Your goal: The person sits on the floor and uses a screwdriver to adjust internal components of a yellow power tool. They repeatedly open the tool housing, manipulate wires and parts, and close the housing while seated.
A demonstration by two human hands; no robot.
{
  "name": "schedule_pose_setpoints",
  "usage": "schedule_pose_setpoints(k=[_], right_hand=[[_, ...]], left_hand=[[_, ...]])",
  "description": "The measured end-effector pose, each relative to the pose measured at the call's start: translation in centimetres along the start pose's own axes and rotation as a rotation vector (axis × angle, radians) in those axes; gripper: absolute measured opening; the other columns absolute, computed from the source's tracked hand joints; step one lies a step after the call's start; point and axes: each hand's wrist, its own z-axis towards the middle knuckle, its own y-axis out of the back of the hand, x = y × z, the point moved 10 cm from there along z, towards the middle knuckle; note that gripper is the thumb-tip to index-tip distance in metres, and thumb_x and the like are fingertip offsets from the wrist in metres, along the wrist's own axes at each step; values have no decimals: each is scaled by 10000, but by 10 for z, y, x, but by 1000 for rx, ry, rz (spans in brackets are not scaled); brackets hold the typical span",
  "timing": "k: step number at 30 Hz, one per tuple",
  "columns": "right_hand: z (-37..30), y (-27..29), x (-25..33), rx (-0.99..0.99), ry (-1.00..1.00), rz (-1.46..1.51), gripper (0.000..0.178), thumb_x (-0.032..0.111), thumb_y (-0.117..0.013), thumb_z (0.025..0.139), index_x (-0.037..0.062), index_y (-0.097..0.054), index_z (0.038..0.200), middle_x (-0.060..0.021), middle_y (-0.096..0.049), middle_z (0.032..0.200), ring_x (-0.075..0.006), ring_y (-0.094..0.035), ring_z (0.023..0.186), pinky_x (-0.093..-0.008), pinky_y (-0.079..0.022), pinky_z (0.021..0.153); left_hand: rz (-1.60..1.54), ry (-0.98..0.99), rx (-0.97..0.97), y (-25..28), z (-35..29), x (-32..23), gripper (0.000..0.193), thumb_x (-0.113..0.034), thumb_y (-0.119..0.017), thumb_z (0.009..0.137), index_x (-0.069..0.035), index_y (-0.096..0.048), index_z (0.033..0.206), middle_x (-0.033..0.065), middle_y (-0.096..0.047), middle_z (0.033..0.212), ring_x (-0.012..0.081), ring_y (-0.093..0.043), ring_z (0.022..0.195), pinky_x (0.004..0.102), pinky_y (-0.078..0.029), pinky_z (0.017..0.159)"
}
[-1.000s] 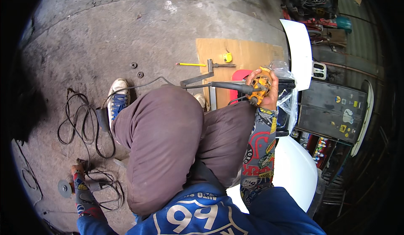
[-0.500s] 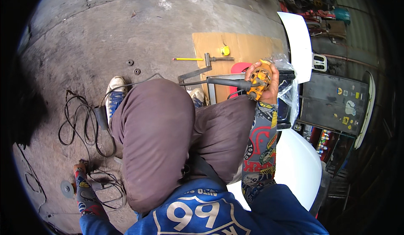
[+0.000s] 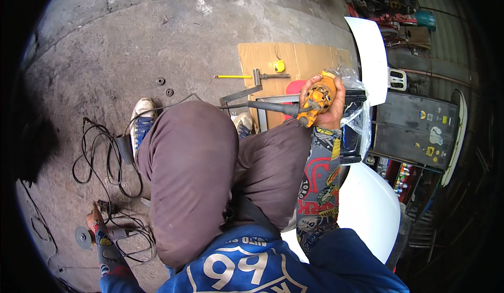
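Observation:
My right hand (image 3: 334, 112) is wrapped round the body of an orange power tool (image 3: 318, 100), raised beside my right knee. A black cord sleeve (image 3: 270, 107) runs leftward from the tool. Down at the lower left, my left hand (image 3: 95, 217) reaches to the floor with a finger stretched out. It is beside a small dark object (image 3: 107, 208) whose kind I cannot make out. A grinding disc (image 3: 83, 237) shows next to my left wrist; my forearm partly hides the tool it belongs to.
Black cable (image 3: 94, 151) lies coiled on the concrete at left. On a cardboard sheet (image 3: 299, 57) are a yellow tape measure (image 3: 279, 66) and a metal square-shaped bar tool (image 3: 256, 78). A yellow pencil (image 3: 233, 76) lies near its edge. White panels (image 3: 370, 57) stand at right.
The orange tool has shifted slightly left and tilted in my right hand. My left hand has drawn back a little leftward from the dark object on the floor.

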Motion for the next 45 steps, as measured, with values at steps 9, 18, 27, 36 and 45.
schedule_pose_setpoints(k=[9,18,27,36,45], right_hand=[[-29,-60,-15,468,-62,208,445,368,-754,854,62,-570,1119,-57,-633,1027,-220,-648,999,-481,-539,986],[-69,-86,-5,798,61,111,614,454,-772,851,50,-537,1249,-77,-623,1032,-270,-649,959,-538,-580,915],[-71,-70,-5,739,-140,419,628,583,-648,953,-1,-550,1162,-81,-625,1044,-234,-667,1006,-492,-583,993],[-65,-53,-19,502,-155,53,677,595,-615,961,-50,-550,1156,-125,-645,967,-240,-707,828,-460,-650,839],[-72,-49,-60,370,-268,-257,601,581,-636,945,44,-589,1213,-135,-703,912,-226,-725,772,-349,-622,676]], left_hand=[[-1168,-527,-230,164,-61,-136,580,-504,-556,1040,-26,-611,1365,157,-687,1272,267,-653,1128,380,-474,1001],[-1160,-1435,78,328,-537,-340,144,-73,-604,1032,29,-682,1097,31,-681,986,99,-612,900,259,-493,836],[-902,-1653,839,240,-730,-389,196,-94,-661,998,62,-696,1111,101,-717,918,110,-652,848,281,-533,785],[-799,-1626,999,219,-741,-396,87,-38,-701,970,47,-709,987,45,-706,840,82,-634,800,250,-512,727],[-912,-1967,495,265,-728,-411,144,20,-777,847,36,-731,982,101,-726,878,163,-673,803,287,-523,792]])
